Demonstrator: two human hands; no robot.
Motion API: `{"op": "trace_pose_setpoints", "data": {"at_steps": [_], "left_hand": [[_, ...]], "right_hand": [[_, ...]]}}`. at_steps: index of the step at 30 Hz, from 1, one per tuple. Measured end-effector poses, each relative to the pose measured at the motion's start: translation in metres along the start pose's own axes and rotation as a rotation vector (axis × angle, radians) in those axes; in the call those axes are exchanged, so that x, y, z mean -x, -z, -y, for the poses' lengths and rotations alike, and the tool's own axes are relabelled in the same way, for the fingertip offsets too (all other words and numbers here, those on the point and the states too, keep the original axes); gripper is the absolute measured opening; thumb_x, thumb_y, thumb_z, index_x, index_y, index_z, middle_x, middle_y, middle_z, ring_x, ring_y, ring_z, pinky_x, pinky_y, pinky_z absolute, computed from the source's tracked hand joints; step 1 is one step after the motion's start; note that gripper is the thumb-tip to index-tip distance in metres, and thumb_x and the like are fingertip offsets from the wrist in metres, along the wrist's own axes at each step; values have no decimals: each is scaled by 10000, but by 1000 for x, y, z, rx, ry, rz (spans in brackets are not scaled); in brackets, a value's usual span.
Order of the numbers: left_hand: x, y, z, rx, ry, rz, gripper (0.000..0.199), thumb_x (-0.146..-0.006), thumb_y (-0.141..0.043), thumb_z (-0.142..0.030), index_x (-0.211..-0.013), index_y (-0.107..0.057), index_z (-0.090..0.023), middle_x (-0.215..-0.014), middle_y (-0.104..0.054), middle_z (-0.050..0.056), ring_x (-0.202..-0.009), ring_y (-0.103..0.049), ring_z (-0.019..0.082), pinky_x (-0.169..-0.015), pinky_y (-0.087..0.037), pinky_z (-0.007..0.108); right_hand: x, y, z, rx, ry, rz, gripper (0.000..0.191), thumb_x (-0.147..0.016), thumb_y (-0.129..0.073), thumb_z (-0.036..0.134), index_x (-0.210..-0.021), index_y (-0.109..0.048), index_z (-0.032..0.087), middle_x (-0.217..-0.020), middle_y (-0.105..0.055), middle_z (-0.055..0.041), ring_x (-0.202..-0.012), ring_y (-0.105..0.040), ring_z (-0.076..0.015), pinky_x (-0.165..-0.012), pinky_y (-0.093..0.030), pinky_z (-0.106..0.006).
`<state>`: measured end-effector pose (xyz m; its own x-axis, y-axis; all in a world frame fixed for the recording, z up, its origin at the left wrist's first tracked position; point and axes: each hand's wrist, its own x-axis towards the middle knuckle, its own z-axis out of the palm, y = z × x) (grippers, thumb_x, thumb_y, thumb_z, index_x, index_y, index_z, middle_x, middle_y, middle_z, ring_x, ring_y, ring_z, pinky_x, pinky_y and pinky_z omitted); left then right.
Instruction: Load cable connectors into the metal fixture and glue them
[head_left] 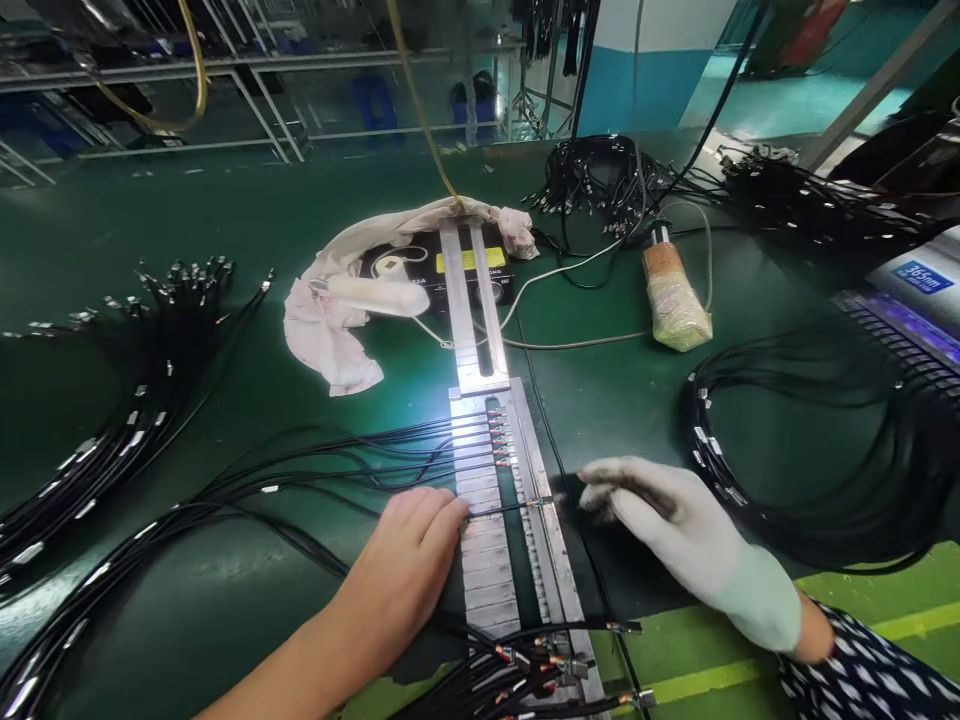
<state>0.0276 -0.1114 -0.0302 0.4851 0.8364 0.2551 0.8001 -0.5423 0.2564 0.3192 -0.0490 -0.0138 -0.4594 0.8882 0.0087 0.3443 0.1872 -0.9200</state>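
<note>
My left hand [416, 545] is bare and pinches a thin black cable [496, 511] across a slotted metal fixture [486, 545]. The cable's stripped end, with small coloured wires [538, 502], rests on the fixture's right rail. Farther up, several black cables [420, 445] lie side by side in the slots, their coloured wire ends [501, 440] over the gap. To the right of the fixture, my right hand [675, 530] wears a white glove with dark-stained fingers. Its fingers are loosely bent and apart from the thumb, with nothing visible in them. More cable ends [540, 665] are heaped across the fixture's near end.
Black cable bundles lie at left [127, 440] and right [705, 440]. Behind the fixture are a black box [487, 270], a pinkish cloth [330, 350] and a tape-wrapped tool [675, 300]. A device with violet light [922, 290] stands at far right.
</note>
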Motion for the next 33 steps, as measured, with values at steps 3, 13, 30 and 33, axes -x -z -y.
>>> {"op": "trace_pose_setpoints", "data": {"at_steps": [3, 13, 30, 33], "left_hand": [[1, 2, 6, 56, -47, 17, 241, -990, -369, -117, -1150, -544, -160, -986, -647, 68, -882, -563, 174, -801, -488, 299], [7, 17, 44, 82, 2, 37, 462, -940, -386, -35, -1365, -478, -191, -1019, -601, 67, -877, -579, 144, -759, -478, 223], [-4, 19, 49, -72, -144, 151, 468, -961, -319, -41, -1356, -510, -201, -1008, -549, 65, -851, -512, 171, -715, -416, 267], [-3, 20, 36, -182, -80, 115, 449, -949, -353, -26, -1313, -540, -210, -1081, -521, 88, -954, -510, 211, -816, -410, 331]], "right_hand": [[-33, -7, -9, -176, -71, -57, 291, -990, -500, 403, -1022, -684, 179, -838, -721, -50, -718, -670, -165, -675, -566, -282], [-53, -17, -18, -248, -114, -59, 258, -999, -513, 384, -1005, -686, 193, -866, -700, -30, -754, -642, -146, -692, -533, -260], [-46, -19, -9, 274, 325, 76, 315, -967, -465, 178, -1238, -625, 196, -1283, -504, -110, -1190, -501, -241, -985, -461, -410], [-46, -20, -15, 320, 419, 98, 327, -945, -454, 120, -1195, -655, 185, -1326, -475, -121, -1206, -484, -256, -986, -459, -442]]}}
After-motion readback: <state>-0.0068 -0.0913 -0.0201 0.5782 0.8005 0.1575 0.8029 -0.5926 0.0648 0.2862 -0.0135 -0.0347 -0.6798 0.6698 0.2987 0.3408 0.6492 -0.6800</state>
